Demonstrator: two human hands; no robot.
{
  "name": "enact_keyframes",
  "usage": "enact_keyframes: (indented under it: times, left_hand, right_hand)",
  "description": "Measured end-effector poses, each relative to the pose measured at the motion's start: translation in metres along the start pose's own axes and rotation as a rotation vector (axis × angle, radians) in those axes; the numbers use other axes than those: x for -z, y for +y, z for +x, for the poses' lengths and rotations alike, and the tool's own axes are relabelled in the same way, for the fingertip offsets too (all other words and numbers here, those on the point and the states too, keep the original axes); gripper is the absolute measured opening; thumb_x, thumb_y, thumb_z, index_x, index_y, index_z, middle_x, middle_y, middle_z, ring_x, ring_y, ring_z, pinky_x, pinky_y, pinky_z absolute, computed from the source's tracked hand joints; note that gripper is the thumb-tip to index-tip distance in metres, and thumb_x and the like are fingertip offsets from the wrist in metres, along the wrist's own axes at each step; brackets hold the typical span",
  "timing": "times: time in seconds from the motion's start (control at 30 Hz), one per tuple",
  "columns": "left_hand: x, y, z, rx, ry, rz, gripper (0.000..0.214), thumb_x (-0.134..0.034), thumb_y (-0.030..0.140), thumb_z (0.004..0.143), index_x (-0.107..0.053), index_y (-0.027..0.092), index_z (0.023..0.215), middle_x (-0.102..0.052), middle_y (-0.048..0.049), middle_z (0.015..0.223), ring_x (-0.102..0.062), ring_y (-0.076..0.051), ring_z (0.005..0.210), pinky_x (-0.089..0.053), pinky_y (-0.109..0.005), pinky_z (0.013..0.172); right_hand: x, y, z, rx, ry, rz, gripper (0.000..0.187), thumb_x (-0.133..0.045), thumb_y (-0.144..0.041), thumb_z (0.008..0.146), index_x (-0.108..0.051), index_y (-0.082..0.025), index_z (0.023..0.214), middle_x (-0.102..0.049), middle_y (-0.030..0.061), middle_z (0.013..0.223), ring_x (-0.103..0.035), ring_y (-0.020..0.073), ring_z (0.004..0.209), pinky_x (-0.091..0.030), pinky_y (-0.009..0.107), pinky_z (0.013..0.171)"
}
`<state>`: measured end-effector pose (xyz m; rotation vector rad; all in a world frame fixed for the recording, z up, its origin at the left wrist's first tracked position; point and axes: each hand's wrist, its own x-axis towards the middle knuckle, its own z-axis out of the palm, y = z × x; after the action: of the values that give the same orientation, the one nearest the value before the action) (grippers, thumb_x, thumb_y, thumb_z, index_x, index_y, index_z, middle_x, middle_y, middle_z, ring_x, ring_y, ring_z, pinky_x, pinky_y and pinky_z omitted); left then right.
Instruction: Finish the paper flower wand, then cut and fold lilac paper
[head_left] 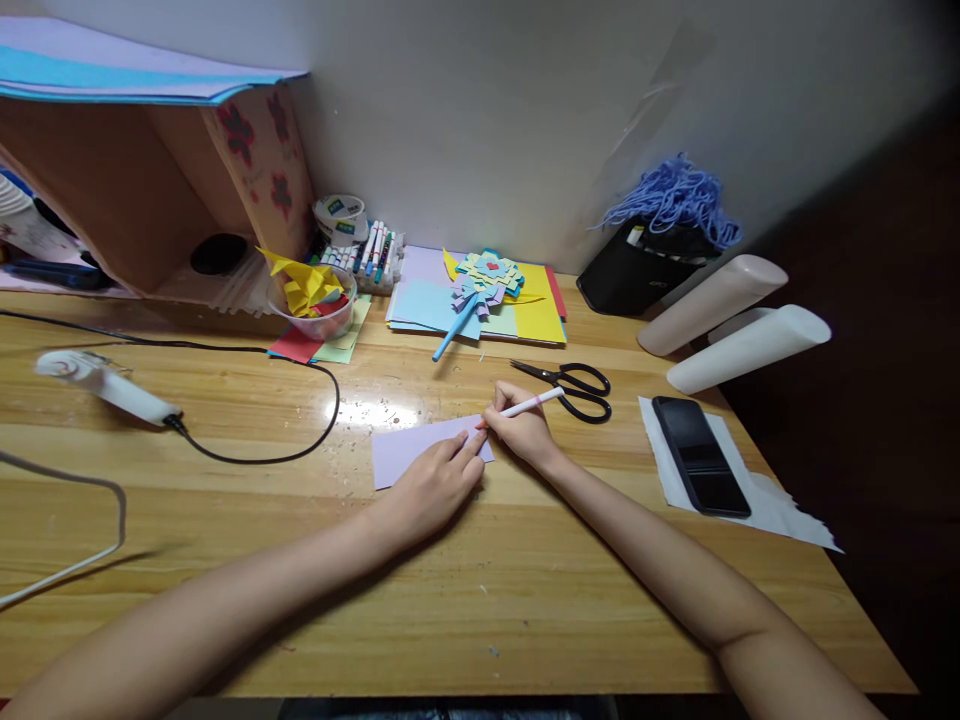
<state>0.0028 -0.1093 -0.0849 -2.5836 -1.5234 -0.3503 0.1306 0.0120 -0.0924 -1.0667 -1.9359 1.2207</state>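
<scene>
A small sheet of lilac paper (401,455) lies flat on the wooden table. My left hand (442,480) rests palm down on it, fingers stretched out across its right part. In my right hand (517,425) a white marker pen (532,403) with a pink band is gripped, its tip at the paper's upper right edge beside my left fingertips. The tip itself is mostly covered by my fingers. Just beyond my right hand lie black-handled scissors (574,390), blades pointing left. Farther back, a layered paper flower (491,275) with a blue rolled stem rests on coloured paper sheets (544,315).
A glue gun (112,385) with a black cord lies left. Behind stand a plastic bowl (326,322) of yellow folded paper, several markers (375,250) and a cardboard box (262,170). On the right are a phone (699,455), white rolls (750,348) and a black holder (637,270) with blue yarn.
</scene>
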Motion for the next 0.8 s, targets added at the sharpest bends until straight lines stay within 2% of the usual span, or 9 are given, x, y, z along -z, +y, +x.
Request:
enact_keyframes:
  times: [0.13,0.33,0.5,0.63,0.8]
  left_hand:
    - [0.0002,0.0004,-0.0001,0.002,-0.002,-0.001,0.018,-0.042,0.017,0.086,-0.054,0.005,0.093,-0.047,-0.0200,0.127,-0.053,-0.026,0.108,-0.048,-0.035,0.085]
    - [-0.0001,0.0000,-0.0004,0.007,-0.009,0.000,0.018,-0.042,0.017,0.086,-0.055,0.006,0.093,-0.048,-0.0195,0.127,-0.053,-0.026,0.108,-0.048,-0.035,0.085]
    - [0.0009,0.0002,-0.0001,0.008,-0.023,0.001,0.017,-0.043,0.016,0.085,-0.055,0.006,0.095,-0.048,-0.0184,0.128,-0.051,-0.026,0.109,-0.047,-0.036,0.087]
    - [-0.0019,0.0001,-0.0008,0.011,-0.029,-0.025,0.018,-0.042,0.017,0.086,-0.055,0.007,0.094,-0.048,-0.0180,0.127,-0.051,-0.026,0.110,-0.046,-0.036,0.087]
    - [-0.0003,-0.0043,0.0005,0.062,-0.024,-0.163,0.019,-0.042,0.021,0.087,-0.055,0.009,0.094,-0.050,-0.0146,0.126,-0.051,-0.025,0.105,-0.045,-0.037,0.087]
  right_hand:
    - [-0.0009,0.0015,0.0010,0.019,0.019,-0.015,0.023,-0.050,-0.014,0.063,-0.031,-0.021,0.054,-0.035,-0.0066,0.050,-0.038,0.0093,0.046,-0.033,0.021,0.044]
    - [-0.0017,-0.0006,0.0009,-0.016,0.004,0.089,0.022,-0.050,-0.014,0.065,-0.032,-0.021,0.055,-0.037,-0.0072,0.051,-0.045,0.0095,0.046,-0.039,0.021,0.045]
    - [-0.0018,-0.0017,0.0003,-0.026,-0.012,0.148,0.023,-0.053,-0.018,0.069,-0.034,-0.021,0.057,-0.038,-0.0079,0.051,-0.045,0.0090,0.044,-0.043,0.022,0.048]
    - [-0.0011,-0.0024,-0.0002,-0.013,-0.013,0.160,0.026,-0.056,-0.026,0.074,-0.036,-0.021,0.058,-0.040,-0.0080,0.049,-0.041,0.0083,0.041,-0.038,0.021,0.044]
    - [0.0009,-0.0080,0.0024,0.013,0.080,0.255,0.025,-0.061,-0.033,0.074,-0.042,-0.020,0.064,-0.042,-0.0074,0.049,-0.037,0.0075,0.042,-0.029,0.020,0.041]
